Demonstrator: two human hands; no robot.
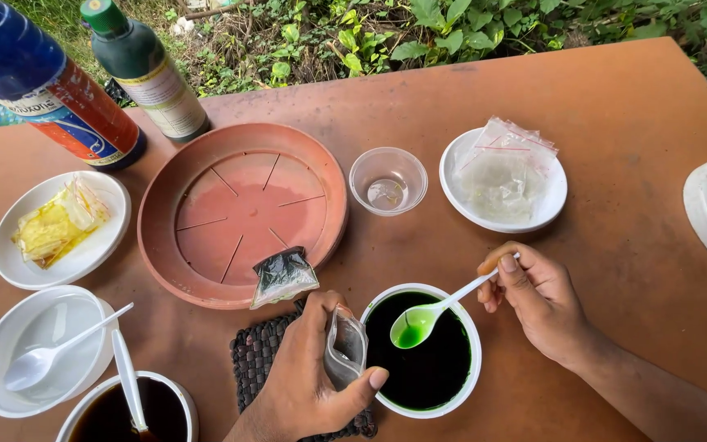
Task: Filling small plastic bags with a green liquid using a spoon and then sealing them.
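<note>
from the head view, the white bowl [466, 385] already holds dark green liquid and mixing looks unfinished: the right hand [538, 299] pinches a white spoon [435, 315] lifted above the bowl, while the left hand [312, 372] grips a small clear bag [345, 348] at the bowl's left rim.

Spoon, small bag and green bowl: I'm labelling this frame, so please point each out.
Spoon [419, 323]: head view, its green-filled scoop.
Small bag [345, 348]: head view, its clear side.
Green bowl [470, 327]: head view, its white right rim.
</note>
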